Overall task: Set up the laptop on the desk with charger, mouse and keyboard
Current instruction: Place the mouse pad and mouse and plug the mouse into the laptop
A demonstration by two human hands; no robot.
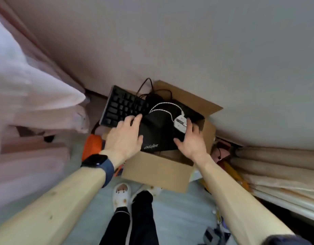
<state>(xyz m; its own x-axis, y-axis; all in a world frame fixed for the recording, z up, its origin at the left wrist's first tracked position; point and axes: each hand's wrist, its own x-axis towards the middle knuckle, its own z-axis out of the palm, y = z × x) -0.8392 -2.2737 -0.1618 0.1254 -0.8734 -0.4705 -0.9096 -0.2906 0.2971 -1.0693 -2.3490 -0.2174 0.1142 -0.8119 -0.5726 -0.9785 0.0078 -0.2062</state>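
- Hands spread: left hand (125, 137) and right hand (191, 140) rest, fingers nearly straight, on opposite edges of what seems the black laptop (158, 133).
- It lies atop the cardboard box (158, 168), long axis spanning both hands, equally near.
- The white charger (180, 123) touches the right fingertips; the keyboard (122, 106) juts out beyond the left.

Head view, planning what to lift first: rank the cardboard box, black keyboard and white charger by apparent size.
1. cardboard box
2. black keyboard, partly hidden, so its full size is unsure
3. white charger, clearly smallest
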